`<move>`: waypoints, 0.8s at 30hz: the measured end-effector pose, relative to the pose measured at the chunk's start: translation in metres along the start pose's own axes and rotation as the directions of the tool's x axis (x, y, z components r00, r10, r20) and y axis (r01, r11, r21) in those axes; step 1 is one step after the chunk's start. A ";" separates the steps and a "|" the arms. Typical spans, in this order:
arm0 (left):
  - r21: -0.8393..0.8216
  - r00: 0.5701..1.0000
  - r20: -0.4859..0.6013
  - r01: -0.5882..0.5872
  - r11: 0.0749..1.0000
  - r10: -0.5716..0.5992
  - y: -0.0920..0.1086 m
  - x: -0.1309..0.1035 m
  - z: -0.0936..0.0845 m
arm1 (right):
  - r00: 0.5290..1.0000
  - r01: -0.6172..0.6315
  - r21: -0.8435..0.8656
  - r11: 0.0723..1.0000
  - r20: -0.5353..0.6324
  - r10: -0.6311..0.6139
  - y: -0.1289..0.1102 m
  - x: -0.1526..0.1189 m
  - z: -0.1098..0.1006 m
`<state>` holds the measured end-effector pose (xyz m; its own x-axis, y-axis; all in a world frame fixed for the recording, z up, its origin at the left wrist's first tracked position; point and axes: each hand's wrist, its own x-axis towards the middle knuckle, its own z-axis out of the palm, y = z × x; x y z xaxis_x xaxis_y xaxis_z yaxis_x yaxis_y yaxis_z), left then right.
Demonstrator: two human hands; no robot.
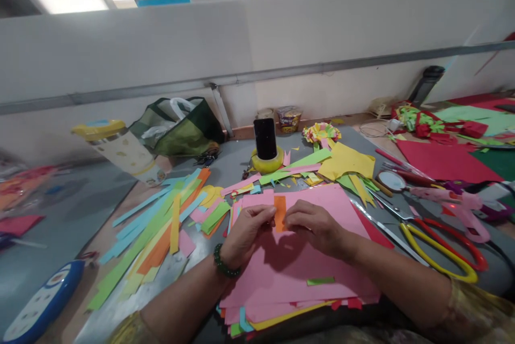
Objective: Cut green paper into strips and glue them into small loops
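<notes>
A small orange paper strip (280, 214) stands upright between my two hands, above a stack of pink paper sheets (306, 263). My left hand (251, 228) pinches its left edge with thumb and forefinger. From the other side, the curled fingers of my right hand (317, 226) close on its right edge. On the pink sheet in front of me lies a narrow green paper scrap (321, 282). Left of my left hand are short green strips (215, 217) and a pink paper square (186, 243).
Long coloured strips (148, 242) fan out at left. Scissors with red and yellow handles (438, 250) and a pink glue gun (462, 207) lie at right. A phone (265, 139) stands in a yellow tape roll (267, 163). A tumbler (120, 151) and green bag (177, 129) stand back left.
</notes>
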<state>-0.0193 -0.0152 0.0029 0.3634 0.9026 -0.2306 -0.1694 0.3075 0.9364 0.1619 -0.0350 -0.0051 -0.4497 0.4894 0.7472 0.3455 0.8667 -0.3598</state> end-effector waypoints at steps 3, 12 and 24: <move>0.023 1.000 0.008 0.026 0.999 -0.026 0.000 0.001 0.001 | 0.999 -0.041 0.079 0.996 0.026 0.039 -0.001 -0.001 0.000; 0.317 0.982 0.027 -0.185 0.930 0.186 0.002 -0.004 0.001 | 0.654 -0.664 0.573 0.481 0.133 0.745 0.000 0.006 -0.002; 0.432 0.953 0.092 -0.300 0.851 0.289 -0.005 -0.003 -0.002 | 0.344 -0.731 0.681 0.033 0.327 0.880 -0.001 0.014 -0.001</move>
<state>-0.0218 -0.0183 -0.0013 0.3817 0.9212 0.0756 0.1425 -0.1395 0.9799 0.1564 -0.0292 0.0066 -0.1200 0.9628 -0.2423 -0.2207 -0.2638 -0.9390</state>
